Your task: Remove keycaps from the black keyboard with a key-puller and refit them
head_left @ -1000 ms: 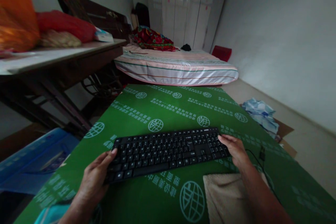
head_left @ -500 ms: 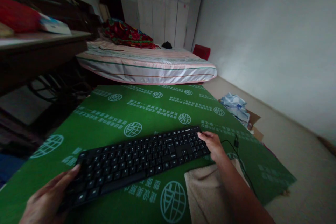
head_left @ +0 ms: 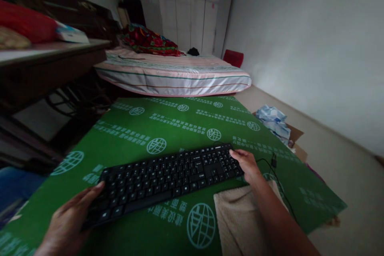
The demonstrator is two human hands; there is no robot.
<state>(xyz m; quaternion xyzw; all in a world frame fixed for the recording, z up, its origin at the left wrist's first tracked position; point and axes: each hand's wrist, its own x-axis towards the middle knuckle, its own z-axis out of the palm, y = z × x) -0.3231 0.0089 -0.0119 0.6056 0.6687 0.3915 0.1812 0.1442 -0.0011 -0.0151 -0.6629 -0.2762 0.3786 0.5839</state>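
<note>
A black computer keyboard (head_left: 168,180) is held at both ends over the green printed board (head_left: 135,128), slanting with its right end farther from me. My left hand (head_left: 72,212) grips the left end, thumb on top and fingers hidden beneath. At the right end, my right hand (head_left: 244,162) pinches the number-pad side with the thumb on top. A black cable with a plug (head_left: 274,161) lies on the board to the right. Under my right forearm is a beige cloth (head_left: 234,216), partly covered by the arm.
Beyond the board stands a bed (head_left: 174,76) with a red flowered blanket (head_left: 150,42). A dark desk (head_left: 57,58) carrying a red item (head_left: 27,22) is on the left. Crumpled pale-blue plastic (head_left: 273,120) sits by cardboard on the floor at right, near the wall (head_left: 315,28).
The view has shifted slightly, so the scene sits a little farther right. Both hands keep their hold on the keyboard, whose left end appears slightly farther right.
</note>
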